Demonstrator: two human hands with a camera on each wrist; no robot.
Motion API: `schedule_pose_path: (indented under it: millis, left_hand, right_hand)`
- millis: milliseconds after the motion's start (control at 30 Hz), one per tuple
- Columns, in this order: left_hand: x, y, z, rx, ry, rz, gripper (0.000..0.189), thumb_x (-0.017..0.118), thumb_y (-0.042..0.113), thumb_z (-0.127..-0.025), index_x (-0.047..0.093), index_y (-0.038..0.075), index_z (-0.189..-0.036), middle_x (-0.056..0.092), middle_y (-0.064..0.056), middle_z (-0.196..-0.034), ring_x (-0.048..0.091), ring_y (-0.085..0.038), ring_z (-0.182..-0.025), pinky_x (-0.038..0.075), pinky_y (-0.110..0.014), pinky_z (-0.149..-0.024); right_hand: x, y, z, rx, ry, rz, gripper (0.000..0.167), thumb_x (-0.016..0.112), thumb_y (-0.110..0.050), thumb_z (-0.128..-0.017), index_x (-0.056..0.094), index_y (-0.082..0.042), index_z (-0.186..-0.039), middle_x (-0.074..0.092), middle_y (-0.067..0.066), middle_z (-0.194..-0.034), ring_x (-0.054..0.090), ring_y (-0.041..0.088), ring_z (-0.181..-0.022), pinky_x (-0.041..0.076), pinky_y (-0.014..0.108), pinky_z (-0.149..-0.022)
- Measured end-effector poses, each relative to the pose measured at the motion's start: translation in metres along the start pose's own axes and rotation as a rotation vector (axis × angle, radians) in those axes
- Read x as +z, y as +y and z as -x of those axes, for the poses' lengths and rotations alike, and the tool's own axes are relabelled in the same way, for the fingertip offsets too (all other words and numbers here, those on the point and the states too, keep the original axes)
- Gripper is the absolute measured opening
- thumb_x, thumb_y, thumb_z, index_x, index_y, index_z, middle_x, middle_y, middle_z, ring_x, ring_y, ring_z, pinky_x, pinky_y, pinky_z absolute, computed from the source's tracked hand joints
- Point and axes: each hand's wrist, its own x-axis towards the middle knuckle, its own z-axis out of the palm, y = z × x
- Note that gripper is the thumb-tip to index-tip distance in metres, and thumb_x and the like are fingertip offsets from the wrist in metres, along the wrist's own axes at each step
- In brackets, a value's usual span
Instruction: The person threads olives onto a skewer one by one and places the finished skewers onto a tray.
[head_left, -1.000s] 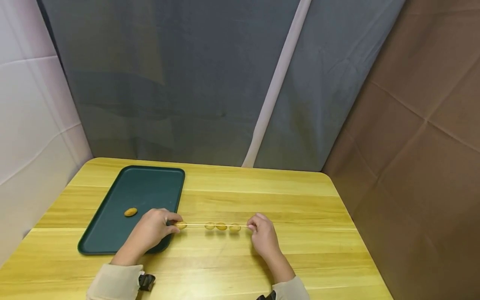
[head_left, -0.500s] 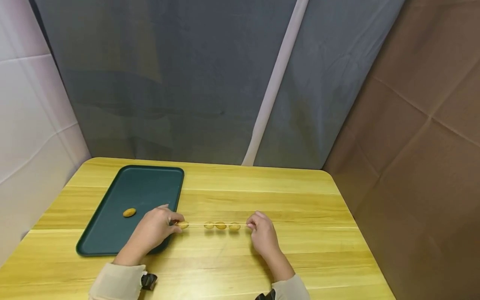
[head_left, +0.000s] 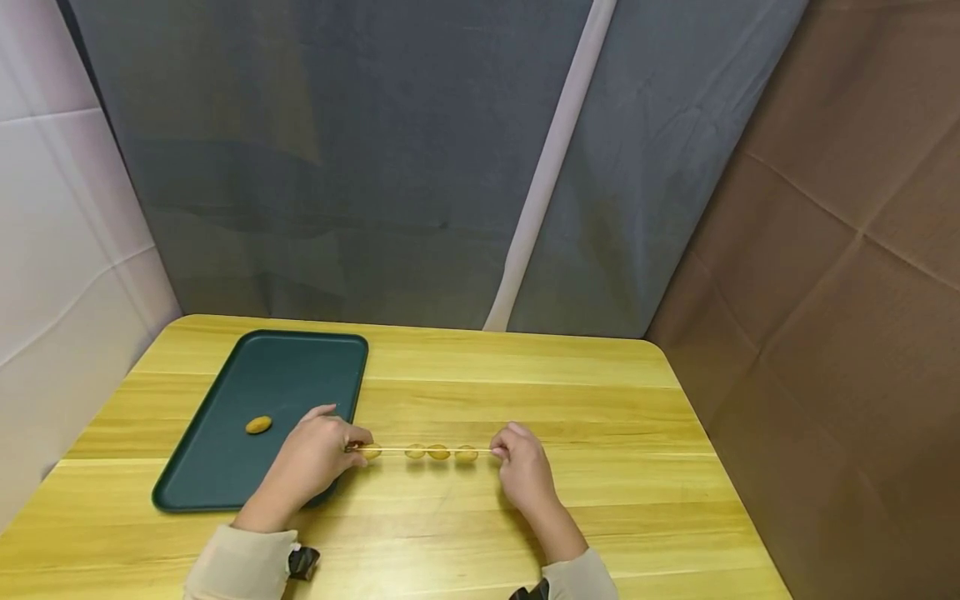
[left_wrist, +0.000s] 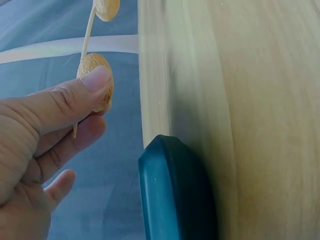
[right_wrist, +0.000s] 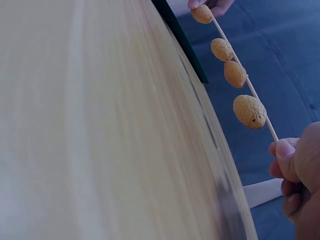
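Note:
A thin pale wooden skewer (head_left: 392, 449) stretches level above the table between both hands. My right hand (head_left: 524, 469) pinches its right end with thumb and fingers. Three tan, wrinkled oval pieces, the middle one (head_left: 438, 452) among them, sit along the skewer's right half. At its left end my left hand (head_left: 318, 454) pinches another wrinkled oval piece (left_wrist: 95, 75) between thumb and fingers. The skewer's tip (left_wrist: 75, 131) pokes out below that piece in the left wrist view. One loose oval piece (head_left: 258, 425) lies on the dark green tray (head_left: 300, 367).
The tray stands on the left of the yellow wooden table (head_left: 570, 400), partly under my left hand and forearm. A grey curtain (head_left: 375, 167) hangs behind the table, a brown cloth (head_left: 847, 250) on the right and a white cloth (head_left: 60, 208) on the left.
My left hand has shifted slightly to the right, with the piece it pinches moving along toward the others. My right hand stays nearly in place, holding the skewer's end.

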Motion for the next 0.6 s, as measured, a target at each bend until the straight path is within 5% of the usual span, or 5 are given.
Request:
schedule_pose_path:
  millis: [600]
  left_hand:
    - [0.0006, 0.004, 0.0017, 0.032, 0.02, -0.014, 0.027, 0.094, 0.013, -0.066, 0.073, 0.027, -0.077, 0.07, 0.016, -0.072, 0.06, -0.001, -0.063, 0.044, -0.052, -0.102]
  right_hand:
    - [0.0013, -0.0055, 0.001, -0.018, -0.005, -0.004, 0.014, 0.074, 0.004, -0.086, 0.069, -0.008, -0.081, 0.057, -0.007, -0.08, 0.057, 0.01, -0.077, 0.054, 0.024, -0.068]
